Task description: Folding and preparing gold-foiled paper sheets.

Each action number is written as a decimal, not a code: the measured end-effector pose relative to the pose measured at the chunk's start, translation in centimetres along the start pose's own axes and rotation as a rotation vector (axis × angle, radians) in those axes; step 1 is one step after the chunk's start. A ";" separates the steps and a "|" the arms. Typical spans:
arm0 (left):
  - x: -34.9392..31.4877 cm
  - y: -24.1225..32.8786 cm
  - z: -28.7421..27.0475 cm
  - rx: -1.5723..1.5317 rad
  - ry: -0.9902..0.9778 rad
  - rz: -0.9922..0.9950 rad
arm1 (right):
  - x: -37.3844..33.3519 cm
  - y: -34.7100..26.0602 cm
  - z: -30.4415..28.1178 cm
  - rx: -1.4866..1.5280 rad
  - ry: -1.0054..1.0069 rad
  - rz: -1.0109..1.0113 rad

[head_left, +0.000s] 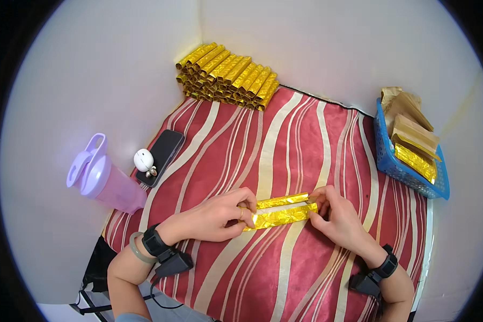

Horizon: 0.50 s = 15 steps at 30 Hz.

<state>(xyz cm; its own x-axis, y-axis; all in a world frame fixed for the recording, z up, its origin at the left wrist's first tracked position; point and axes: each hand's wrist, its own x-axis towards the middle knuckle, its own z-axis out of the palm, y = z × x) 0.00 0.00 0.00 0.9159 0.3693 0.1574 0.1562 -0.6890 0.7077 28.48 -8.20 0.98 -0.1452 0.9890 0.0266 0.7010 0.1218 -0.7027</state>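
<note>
A partly folded strip of gold foil paper (282, 217) lies in front of me on the striped cloth, with a pale band showing between its narrow far fold and its wider near part. At its left end, the fingers of my left hand (220, 216) close on the paper; a thin ring is on one finger. My right hand (335, 214) pinches the right end between thumb and fingers. The fingertips partly cover both ends of the strip.
Many gold foil tubes (228, 75) are stacked in the far left corner. A blue plastic basket (408, 178) of folded brown and gold paper stands at right. At left are a purple shaker bottle (110, 180) and a dark phone (169, 145) with a white earbud case (143, 159) on it.
</note>
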 end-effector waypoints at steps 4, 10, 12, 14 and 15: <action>0.1 -0.4 0.4 -0.017 0.058 0.062 | 0.0 0.2 0.1 0.029 0.023 -0.007; 0.5 0.1 0.1 -0.006 0.037 0.052 | -0.3 -0.6 1.3 -0.168 0.138 -0.064; 0.4 0.0 0.0 -0.007 0.035 0.046 | -0.4 -0.7 1.7 -0.229 0.178 -0.118; 0.3 -0.3 0.0 -0.014 0.025 0.048 | -0.4 -0.4 1.8 -0.209 0.181 -0.145; 0.3 -0.3 -0.1 -0.013 0.025 0.046 | -0.4 -0.2 1.8 -0.187 0.183 -0.170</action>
<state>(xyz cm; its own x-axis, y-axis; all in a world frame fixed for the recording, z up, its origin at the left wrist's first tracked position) 0.17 0.37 -0.07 0.9124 0.3529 0.2075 0.1090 -0.6978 0.7079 27.17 -8.73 -0.13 -0.1547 0.9498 0.2721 0.7963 0.2829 -0.5346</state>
